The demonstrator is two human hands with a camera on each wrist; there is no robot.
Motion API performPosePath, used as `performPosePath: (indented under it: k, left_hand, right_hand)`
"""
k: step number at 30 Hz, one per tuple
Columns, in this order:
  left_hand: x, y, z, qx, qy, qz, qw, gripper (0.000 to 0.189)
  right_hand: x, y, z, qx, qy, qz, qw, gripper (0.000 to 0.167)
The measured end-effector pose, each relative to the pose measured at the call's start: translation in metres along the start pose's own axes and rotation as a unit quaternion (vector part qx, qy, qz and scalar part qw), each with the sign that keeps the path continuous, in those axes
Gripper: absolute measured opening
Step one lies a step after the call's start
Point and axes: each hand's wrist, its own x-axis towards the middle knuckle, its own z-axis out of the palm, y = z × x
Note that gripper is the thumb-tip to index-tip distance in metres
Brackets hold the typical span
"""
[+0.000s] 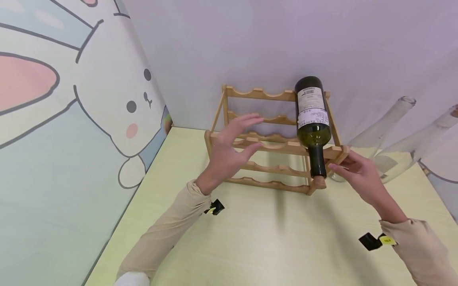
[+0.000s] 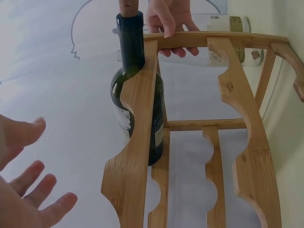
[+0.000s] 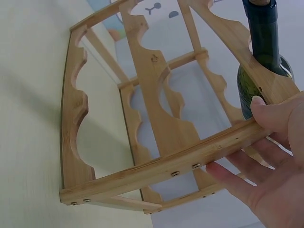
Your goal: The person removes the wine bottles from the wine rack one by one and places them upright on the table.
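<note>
A wooden wine rack (image 1: 282,147) stands on the pale table against the wall. On its top tier, at the right end, lies a dark green wine bottle (image 1: 312,105) with a white label, its corked neck (image 1: 317,163) pointing toward me. My right hand (image 1: 363,176) grips the rack's right front post, thumb on one side and fingers on the other, as the right wrist view shows. Beside the rack's left front, my left hand (image 1: 227,153) is spread with thumb and fingers apart. Nothing sits in its grasp in the left wrist view.
Two clear glass bottles (image 1: 381,121) stand to the right of the rack, behind my right hand. A wall with a cartoon rabbit (image 1: 107,91) rises along the left edge of the table (image 1: 229,246). The plain back wall (image 1: 200,51) is close behind the rack.
</note>
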Motion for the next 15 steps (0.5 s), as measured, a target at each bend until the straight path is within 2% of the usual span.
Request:
performPosePath:
  k: [5, 9, 15]
  left_hand:
    - [0.006, 0.003, 0.011, -0.018, -0.05, -0.012, 0.9985, 0.05]
    - [0.012, 0.005, 0.02, -0.037, -0.086, -0.01, 0.9955, 0.052]
    - [0.017, 0.004, 0.033, -0.049, -0.123, -0.009, 0.9911, 0.053]
  right_hand:
    - [0.001, 0.003, 0.002, 0.009, 0.007, -0.01, 0.9999, 0.036]
    - [0.001, 0.005, 0.003, 0.018, 0.021, -0.02, 0.9994, 0.034]
    - [0.001, 0.01, 0.005, 0.025, 0.031, -0.032, 0.9987, 0.032]
